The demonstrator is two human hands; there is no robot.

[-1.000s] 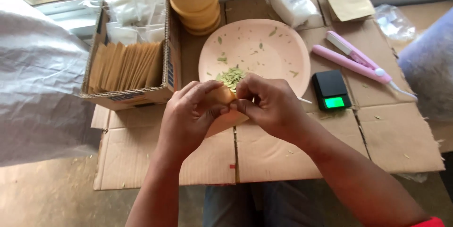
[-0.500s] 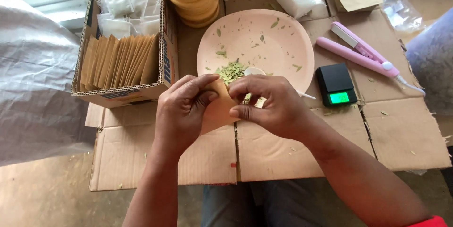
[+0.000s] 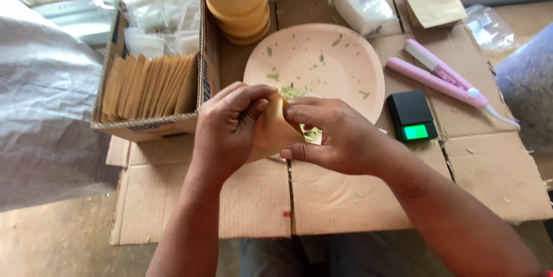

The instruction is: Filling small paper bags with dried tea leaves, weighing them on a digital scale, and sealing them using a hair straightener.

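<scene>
Both hands grip a small brown paper pouch (image 3: 272,130) over the near rim of a pale pink plate (image 3: 340,64). My left hand (image 3: 227,130) pinches the pouch's left side near its top. My right hand (image 3: 331,136) clasps the right side, fingers curled around it. A small heap of green dried leaves (image 3: 291,91) lies on the plate just behind the pouch, partly hidden by my fingers. Loose leaf bits are scattered over the plate.
A cardboard box (image 3: 204,75) of brown pouches and clear bags stands at left. A black pocket scale (image 3: 411,117) with a lit green display and a pink sealer tool (image 3: 440,75) lie at right. Stacked wooden bowls (image 3: 239,3) stand behind the plate. Flattened cardboard (image 3: 345,196) covers the surface.
The pouch has turned more upright between my hands, and my right fingers have shifted lower along its right side. The white spoon seen earlier on the plate is now hidden.
</scene>
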